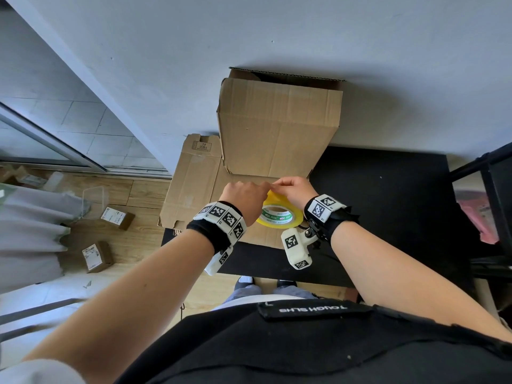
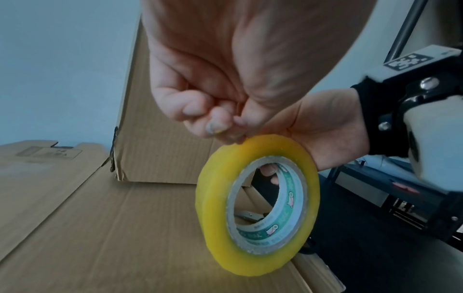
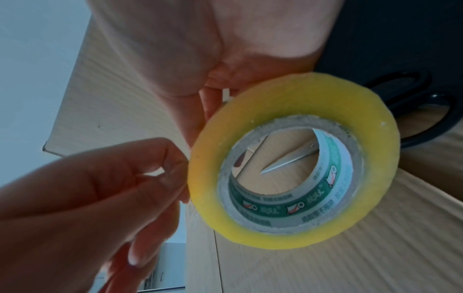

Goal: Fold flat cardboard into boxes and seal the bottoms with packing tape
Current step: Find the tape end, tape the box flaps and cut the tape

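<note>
Yellow tape roll (image 1: 279, 216) gripped in our right hand (image 1: 295, 189), left hand (image 1: 245, 194) fingers (image 2: 220, 126) pinching at its edge, hunting the loose end we must peel free next to seal the box (image 1: 277, 126).

Upright box (image 1: 279, 126) blocks ahead; scissors (image 3: 411, 111) lie beneath; black table (image 1: 388, 203) rightward lies open.

there is one roll of yellow tape (image 1: 279, 216) and one pair of scissors (image 3: 411, 111). two hands are in view, the left hand (image 1: 245, 196) and the right hand (image 1: 295, 191). i count one folded cardboard box (image 1: 279, 126), one flat cardboard sheet (image 1: 191, 181) under it, and two small parcels (image 1: 117, 217) on the floor.
</note>
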Available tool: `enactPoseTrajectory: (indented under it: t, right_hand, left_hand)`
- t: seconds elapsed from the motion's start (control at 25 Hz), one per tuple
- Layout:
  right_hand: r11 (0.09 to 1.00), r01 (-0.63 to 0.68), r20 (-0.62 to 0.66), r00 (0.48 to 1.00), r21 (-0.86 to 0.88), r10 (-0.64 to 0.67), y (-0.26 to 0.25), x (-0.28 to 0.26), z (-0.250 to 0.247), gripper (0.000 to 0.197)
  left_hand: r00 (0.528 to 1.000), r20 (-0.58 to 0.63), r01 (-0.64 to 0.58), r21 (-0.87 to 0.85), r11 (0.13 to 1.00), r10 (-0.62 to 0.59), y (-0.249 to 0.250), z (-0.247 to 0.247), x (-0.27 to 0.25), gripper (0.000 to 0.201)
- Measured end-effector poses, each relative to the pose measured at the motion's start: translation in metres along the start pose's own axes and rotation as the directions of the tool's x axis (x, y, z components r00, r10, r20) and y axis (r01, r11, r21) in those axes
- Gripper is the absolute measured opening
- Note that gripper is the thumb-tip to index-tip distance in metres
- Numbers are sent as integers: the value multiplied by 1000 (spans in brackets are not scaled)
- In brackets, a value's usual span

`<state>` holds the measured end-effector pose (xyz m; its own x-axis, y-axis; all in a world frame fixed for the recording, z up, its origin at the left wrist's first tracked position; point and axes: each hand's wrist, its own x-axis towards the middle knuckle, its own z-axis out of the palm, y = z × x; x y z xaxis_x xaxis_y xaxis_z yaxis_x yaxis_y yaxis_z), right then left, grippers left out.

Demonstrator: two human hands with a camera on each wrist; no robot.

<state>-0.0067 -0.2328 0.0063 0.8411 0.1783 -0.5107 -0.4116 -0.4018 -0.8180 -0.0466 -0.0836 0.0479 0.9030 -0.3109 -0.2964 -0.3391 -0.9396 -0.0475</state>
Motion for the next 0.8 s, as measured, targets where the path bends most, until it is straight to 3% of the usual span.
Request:
enactPoseTrajectory:
  t: [0.16,0.32,0.44,0.6,0.68,0.76,0.8]
  right_hand:
    - [1000,-2,15,1000,3,2,1,0,0,12]
    - [1000,14,38,999,4,-14,3,-5,-1,17]
    - [999,20,46,999,26,-21,4,-8,-1,17]
    - [1000,15,62,998,9,-15,7,-8,4,7]
    - [1000,26,52,998,-13,-25,8,-8,6,9]
    - [997,61,59,996,-38,-59,6,-10,4,15]
    - [997,68,59,996,-38,-66,6,-11,2,19]
  left_hand:
    - [1000,15,-25,-72,997,26,0,-6,4,28]
    - [1000,-15,-17,-270,963,14,-6,1,2,11]
    - [998,-55,-35,-252,967,22,-8,8,0,11]
    - [991,-88,67,-357,932,-104,-15,25,-6,12]
    - [974,11,192,-580,792,-228,-17,29,-7,14]
    - [949,161,277,-837,473,-270,-16,29,-8,19]
    - [938,205,299,-886,355,-278,-14,29,-10,21]
